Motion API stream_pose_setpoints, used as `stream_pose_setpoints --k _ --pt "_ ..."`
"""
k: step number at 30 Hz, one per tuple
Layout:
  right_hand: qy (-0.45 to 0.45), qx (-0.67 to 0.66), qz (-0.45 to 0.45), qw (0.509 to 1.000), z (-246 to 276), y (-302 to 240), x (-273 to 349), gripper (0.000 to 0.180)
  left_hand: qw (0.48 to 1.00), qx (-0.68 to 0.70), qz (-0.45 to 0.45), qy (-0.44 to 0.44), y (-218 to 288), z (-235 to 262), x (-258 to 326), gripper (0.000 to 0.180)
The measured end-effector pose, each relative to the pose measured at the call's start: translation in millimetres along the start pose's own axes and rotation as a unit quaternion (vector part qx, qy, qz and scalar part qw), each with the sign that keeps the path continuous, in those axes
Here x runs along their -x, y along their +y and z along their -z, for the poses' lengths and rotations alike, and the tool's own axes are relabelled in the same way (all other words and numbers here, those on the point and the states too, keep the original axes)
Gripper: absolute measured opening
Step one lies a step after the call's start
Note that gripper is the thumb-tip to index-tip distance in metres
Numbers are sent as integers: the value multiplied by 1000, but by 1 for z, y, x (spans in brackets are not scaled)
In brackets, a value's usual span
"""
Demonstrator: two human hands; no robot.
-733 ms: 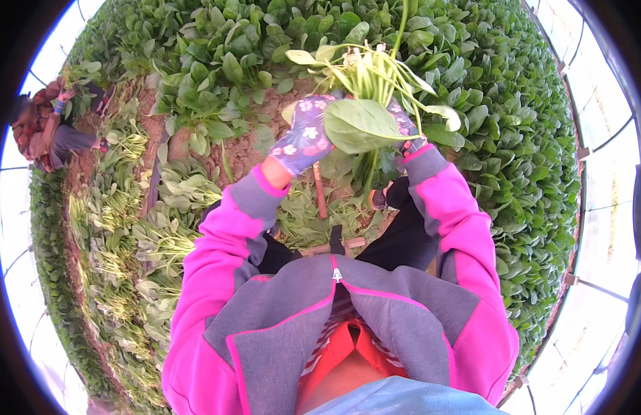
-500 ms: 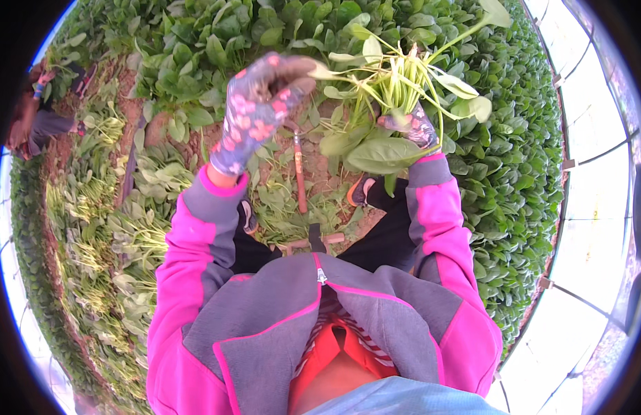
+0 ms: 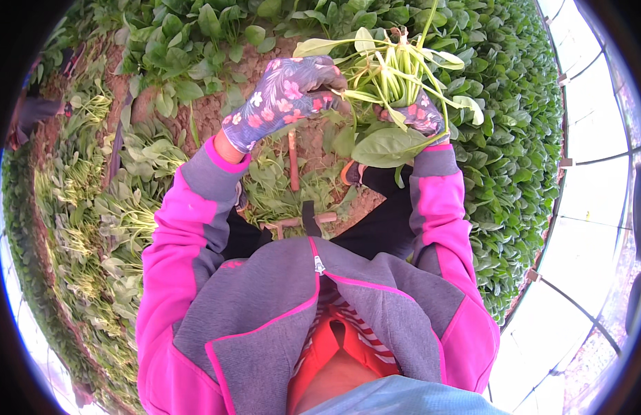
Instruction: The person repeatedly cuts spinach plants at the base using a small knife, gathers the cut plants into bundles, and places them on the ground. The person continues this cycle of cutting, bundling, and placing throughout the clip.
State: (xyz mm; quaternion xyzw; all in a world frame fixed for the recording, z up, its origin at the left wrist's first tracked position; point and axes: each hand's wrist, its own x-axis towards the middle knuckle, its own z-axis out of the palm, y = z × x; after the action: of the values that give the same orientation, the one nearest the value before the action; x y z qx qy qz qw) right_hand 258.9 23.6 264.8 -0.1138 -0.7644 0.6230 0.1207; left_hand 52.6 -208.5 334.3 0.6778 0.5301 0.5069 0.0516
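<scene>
A bunch of spinach point(image 3: 392, 77), its pale stems and root ends uppermost, is in my right hand point(image 3: 421, 116), whose gloved fingers wrap round it from below. One broad leaf point(image 3: 386, 148) hangs across that wrist. My left hand point(image 3: 293, 95), in a purple flowered glove, is at the bunch's left side. Its fingers are closed, and the fingertips pinch a pale spinach stem at the edge of the bunch. The bunch partly hides the right fingers.
A tool's reddish handle point(image 3: 293, 162) stands out from the soil between my feet. Nearer me is a wooden bar point(image 3: 298, 220) with a dark strap. Growing spinach point(image 3: 504, 166) fills the right side; cut bunches point(image 3: 137, 214) lie left. Another person's limb point(image 3: 40, 111) shows far left.
My left hand has moved right and slightly down, from the bunch's outer leaf tip to its stems. My right hand keeps hold of the bunch, nearly in place.
</scene>
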Motion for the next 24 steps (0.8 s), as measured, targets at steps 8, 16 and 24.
stream_pose_setpoints --k 8,16,24 --pt "-6 -60 -122 991 -1 -21 6 70 907 413 15 -82 -21 18 1 29" --pt "14 32 -100 994 -7 -21 7 65 868 404 281 -73 -15 2 -6 33" --pt "-53 99 -67 991 -15 -62 4 63 964 115 237 -40 -3 -18 -4 24"
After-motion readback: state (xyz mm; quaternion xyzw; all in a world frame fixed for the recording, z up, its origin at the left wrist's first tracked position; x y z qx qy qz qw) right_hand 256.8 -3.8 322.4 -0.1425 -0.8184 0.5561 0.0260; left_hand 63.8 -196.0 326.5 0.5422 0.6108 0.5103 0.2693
